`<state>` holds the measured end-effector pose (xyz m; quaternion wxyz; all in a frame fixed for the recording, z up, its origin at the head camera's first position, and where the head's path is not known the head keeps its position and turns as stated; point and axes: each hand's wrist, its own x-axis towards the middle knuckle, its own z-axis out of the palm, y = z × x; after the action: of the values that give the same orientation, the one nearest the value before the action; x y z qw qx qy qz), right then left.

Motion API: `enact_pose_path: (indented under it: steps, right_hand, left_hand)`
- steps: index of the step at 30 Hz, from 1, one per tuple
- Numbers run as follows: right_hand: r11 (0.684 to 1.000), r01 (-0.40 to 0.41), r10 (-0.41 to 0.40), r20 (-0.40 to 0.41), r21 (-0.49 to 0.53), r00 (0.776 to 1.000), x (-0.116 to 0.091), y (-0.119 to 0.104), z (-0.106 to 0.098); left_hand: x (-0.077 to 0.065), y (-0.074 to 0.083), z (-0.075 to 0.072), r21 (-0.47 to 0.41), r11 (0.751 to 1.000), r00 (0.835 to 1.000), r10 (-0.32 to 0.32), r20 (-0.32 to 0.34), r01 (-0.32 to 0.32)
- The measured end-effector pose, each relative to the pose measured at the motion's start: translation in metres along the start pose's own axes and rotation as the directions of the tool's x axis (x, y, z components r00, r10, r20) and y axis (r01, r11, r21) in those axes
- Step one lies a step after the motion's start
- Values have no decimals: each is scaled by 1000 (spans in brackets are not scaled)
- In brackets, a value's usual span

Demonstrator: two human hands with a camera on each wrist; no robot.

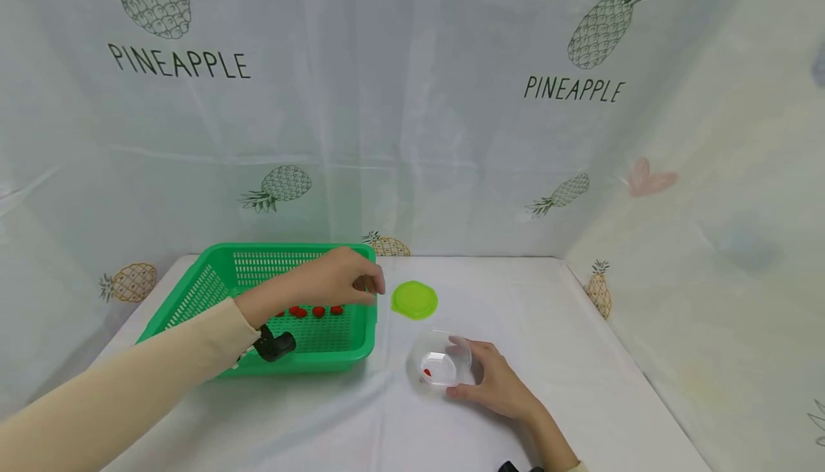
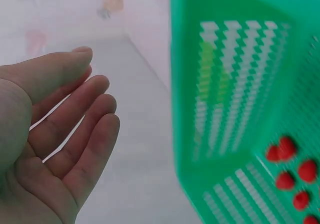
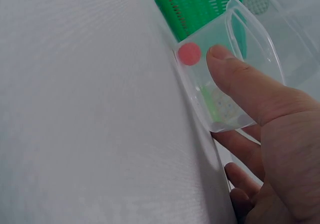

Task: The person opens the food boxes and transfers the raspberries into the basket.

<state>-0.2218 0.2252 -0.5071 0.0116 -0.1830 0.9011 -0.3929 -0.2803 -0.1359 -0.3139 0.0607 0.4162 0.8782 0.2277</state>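
A clear plastic cup (image 1: 430, 347) stands on the white tabletop, gripped by my right hand (image 1: 499, 380) between thumb and fingers. At its bottom lies one small red berry (image 3: 189, 53), seen through the wall in the right wrist view. My left hand (image 1: 341, 276) hovers over the right rim of a green slotted basket (image 1: 322, 366), its fingers loosely bent. In the left wrist view nothing is between the left thumb and fingers (image 2: 102, 136). Several red berries (image 2: 285, 180) lie on the basket floor; the left forearm hides part of them in the head view.
A lime-green round lid (image 1: 415, 300) lies flat behind the cup, to the right of the basket. White cloth (image 1: 528, 300) covers the tabletop. A curtain (image 1: 419, 99) with pineapple prints hangs along the back and the right side.
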Motion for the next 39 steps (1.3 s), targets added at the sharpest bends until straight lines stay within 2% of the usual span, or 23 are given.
enact_pose_path:
  steps: [6,12,19,25,31,39]
  right_hand:
    - [1000,2,-2,3,1,1000,0,-1,0]
    - [1000,20,-20,-1,-6,1000,0,-1,1]
    - [1000,20,-20,5,-4,1000,-1,-1,0]
    - [1000,12,-12,6,4,1000,-2,-3,0]
    - [1000,15,-15,5,6,1000,-2,-2,0]
    - [999,34,-34,1,13,999,-2,-1,-1]
  left_hand:
    - [22,19,20,-19,999,998,43,45,-43]
    - [38,24,43,5,996,989,92,117,-93]
    - [53,30,67,46,994,980,88,179,-98]
    - [65,32,83,83,992,969,77,233,-99]
    - [72,28,97,130,984,963,83,255,-119]
    - [81,24,108,157,974,951,111,290,-162]
